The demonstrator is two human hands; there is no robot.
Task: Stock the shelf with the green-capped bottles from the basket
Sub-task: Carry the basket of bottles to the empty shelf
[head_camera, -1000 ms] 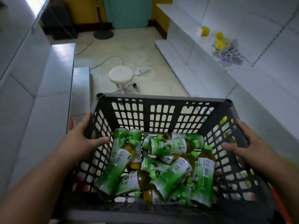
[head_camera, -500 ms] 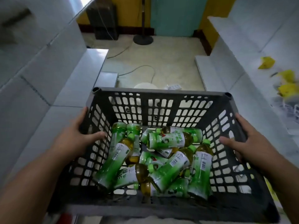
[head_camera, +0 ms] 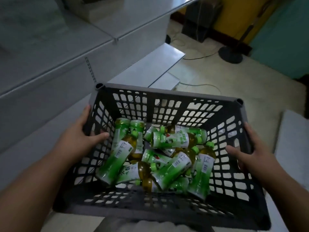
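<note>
A dark grey lattice basket [head_camera: 168,93] fills the middle of the view, carried in front of me. Several green-capped tea bottles [head_camera: 168,139] with green and white labels lie jumbled on its floor. My left hand [head_camera: 78,139] grips the basket's left wall, thumb inside and fingers outside. My right hand [head_camera: 249,153] grips the right wall the same way. White shelves [head_camera: 55,52] rise at the upper left, close beside the basket.
A lower white shelf board [head_camera: 150,64] juts out past the basket's far left corner. On the pale floor beyond lie cables and a round black stand base [head_camera: 230,55]. A yellow and teal wall closes the far right. Another white shelf edge [head_camera: 292,139] sits at the right.
The view has swung left: the left shelves now fill the upper left, and the stool and right-hand shelf with yellow items have left view. Both hands keep their grip on the basket.
</note>
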